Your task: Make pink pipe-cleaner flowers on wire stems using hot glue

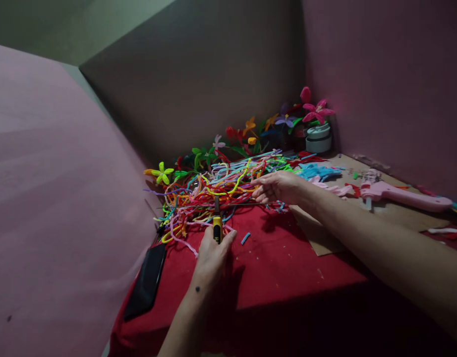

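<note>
Setting thin wire [236,205] against pliers [217,230] seems the step: beyond my left hand [212,254], clamped on them, it reaches my right hand [276,187], fingertips pinching; from afar, I judge steadiness is needed next.

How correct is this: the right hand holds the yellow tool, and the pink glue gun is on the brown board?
Not quite: the head view shows the left hand holding the yellow tool. The pink glue gun is on the brown board.
</note>
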Available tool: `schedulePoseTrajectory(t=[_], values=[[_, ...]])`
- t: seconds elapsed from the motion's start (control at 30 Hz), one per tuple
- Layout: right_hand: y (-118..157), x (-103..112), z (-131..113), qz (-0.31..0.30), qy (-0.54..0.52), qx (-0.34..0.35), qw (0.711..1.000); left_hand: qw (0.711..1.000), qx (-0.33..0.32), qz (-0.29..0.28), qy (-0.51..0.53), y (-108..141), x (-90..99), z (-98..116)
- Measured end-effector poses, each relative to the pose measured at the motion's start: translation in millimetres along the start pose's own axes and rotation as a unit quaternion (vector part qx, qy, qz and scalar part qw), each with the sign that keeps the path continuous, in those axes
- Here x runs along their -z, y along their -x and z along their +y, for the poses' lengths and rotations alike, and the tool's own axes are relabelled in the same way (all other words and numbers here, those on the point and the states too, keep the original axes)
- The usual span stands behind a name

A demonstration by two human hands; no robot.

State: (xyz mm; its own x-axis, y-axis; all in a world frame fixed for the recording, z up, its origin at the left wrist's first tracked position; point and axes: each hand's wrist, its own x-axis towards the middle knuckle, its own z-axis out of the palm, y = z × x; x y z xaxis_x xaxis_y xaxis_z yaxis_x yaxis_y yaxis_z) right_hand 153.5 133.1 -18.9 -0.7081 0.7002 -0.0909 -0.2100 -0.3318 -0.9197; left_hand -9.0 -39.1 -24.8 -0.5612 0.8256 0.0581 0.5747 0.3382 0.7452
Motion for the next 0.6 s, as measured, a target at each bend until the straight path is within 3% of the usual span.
schedulePoseTrajectory(t=[0.07,0.13,0.2,0.23,0.3,0.37,0.43,0.5,0.6], values=[[-1,-1,-5,0.101,0.004,0.080,0.992,1.000,-0.011,0.007,0.009,0,-1.2,4],[1,-2,-9,0.163,0.004,0.141,0.977,1.000,-0.020,0.015,0.016,0,-4.0,7],[8,-6,-12,0.232,0.038,0.223,0.946,0.999,-0.021,0.019,0.033,-1,-7.8,11],[13,-9,-12,0.270,0.083,0.282,0.917,0.999,-0.021,0.020,0.045,-1,-10.0,13],[24,-17,-9,0.304,0.249,0.422,0.817,0.997,-0.028,0.020,0.068,-2,-14.9,18],[33,-28,0,0.250,0.431,0.516,0.697,0.996,-0.041,0.024,0.081,-3,-20.4,24],[35,-38,12,0.201,0.536,0.553,0.605,0.995,-0.048,0.025,0.089,-4,-26.5,30],[32,-44,23,0.196,0.590,0.553,0.555,0.994,-0.051,0.022,0.096,-5,-32.8,33],[23,-44,31,0.202,0.639,0.527,0.523,0.994,-0.057,0.015,0.097,-7,-41.4,32]])
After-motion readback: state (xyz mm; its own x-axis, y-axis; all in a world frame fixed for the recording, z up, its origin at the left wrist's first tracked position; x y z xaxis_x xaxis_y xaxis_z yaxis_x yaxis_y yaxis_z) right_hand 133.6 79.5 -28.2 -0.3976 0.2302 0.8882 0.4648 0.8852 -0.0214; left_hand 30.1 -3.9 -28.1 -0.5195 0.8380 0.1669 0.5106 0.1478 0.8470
